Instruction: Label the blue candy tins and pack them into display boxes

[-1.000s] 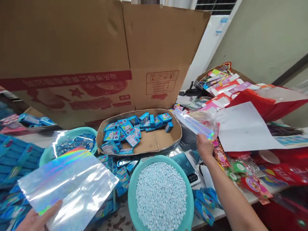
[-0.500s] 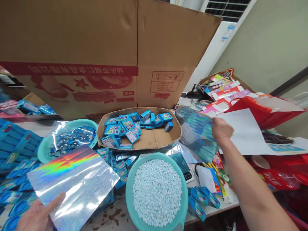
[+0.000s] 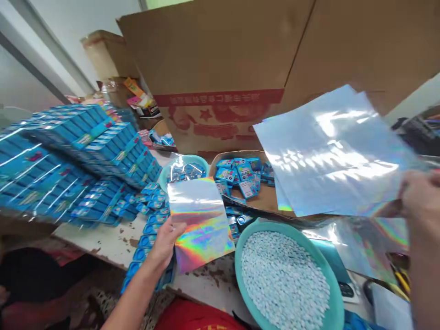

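Note:
My left hand (image 3: 164,244) grips the lower left edge of a holographic foil sheet (image 3: 201,222), held over the table edge in front of several small blue boxes. My right hand (image 3: 422,200), at the far right, pinches a larger stack of silvery holographic sheets (image 3: 330,151) that fan out to the left above a cardboard tray (image 3: 240,156) of blue boxes. A teal basin of pale blue tablets (image 3: 285,279) sits between my hands, near the front edge.
Tall stacks of wrapped blue packs (image 3: 68,156) fill the left of the table. A second teal basin (image 3: 184,167) stands behind the held sheet. A large cardboard box (image 3: 240,59) walls off the back. More foil sheets (image 3: 364,247) lie at right.
The view has swung left. My right hand has lifted a stack of foil sheets from the right and carried it up in front of me. My left hand still holds its sheet.

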A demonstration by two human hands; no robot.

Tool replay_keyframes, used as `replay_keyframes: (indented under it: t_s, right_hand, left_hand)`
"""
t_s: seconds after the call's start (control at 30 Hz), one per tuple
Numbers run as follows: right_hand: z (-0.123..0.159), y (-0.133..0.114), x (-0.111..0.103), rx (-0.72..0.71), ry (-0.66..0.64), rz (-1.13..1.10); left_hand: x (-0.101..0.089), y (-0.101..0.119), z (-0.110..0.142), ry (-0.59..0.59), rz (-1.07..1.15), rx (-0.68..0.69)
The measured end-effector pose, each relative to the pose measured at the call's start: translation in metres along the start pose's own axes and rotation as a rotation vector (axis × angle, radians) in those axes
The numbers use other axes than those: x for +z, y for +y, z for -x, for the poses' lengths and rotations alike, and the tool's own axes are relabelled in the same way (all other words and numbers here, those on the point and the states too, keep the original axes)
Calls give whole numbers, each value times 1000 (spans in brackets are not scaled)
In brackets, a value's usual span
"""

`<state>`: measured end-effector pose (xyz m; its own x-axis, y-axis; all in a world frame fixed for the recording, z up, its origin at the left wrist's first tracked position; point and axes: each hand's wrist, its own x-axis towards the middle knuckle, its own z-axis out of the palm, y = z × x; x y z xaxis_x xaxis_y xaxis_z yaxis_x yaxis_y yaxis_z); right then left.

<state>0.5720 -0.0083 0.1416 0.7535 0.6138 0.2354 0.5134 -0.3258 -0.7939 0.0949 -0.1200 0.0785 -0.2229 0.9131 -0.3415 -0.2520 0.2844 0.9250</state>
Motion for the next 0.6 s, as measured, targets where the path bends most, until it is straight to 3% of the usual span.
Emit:
replay_keyframes:
  t_s: [0.07, 0.1, 0.17, 0.27, 0.33, 0.37, 0.43, 0.5, 0.53, 0.6]
  right_hand:
    - [25, 1, 41, 191, -96, -1]
    - [37, 4, 61, 222, -149, 4]
    - [59, 13, 94, 165, -213, 3]
    - [97, 19, 121, 15, -169, 17]
    - [129, 11, 123, -101, -193, -62]
    - [147, 3, 118, -168, -278, -147]
    - [188, -17, 103, -324, -580, -362]
    - [228, -40, 83, -494, -878, -503]
    - [248, -50, 73, -578, -967, -541]
    - [281, -67, 55, -729, -987, -650]
  left_hand:
    - [-7, 1, 7, -12, -34, 12]
    - [-12, 1, 9, -9, -68, 20]
    - [-21, 3, 14, 2, -181, 45]
    - [-33, 10, 20, -65, -427, 102]
    - [-36, 19, 26, -192, -633, 148]
    - [-36, 25, 31, -265, -761, 184]
    - [-35, 40, 43, -390, -1054, 342]
    - [-36, 56, 56, -446, -1314, 671]
    - [-39, 63, 62, -432, -1396, 886]
    - [-51, 75, 71, -300, -1448, 1284]
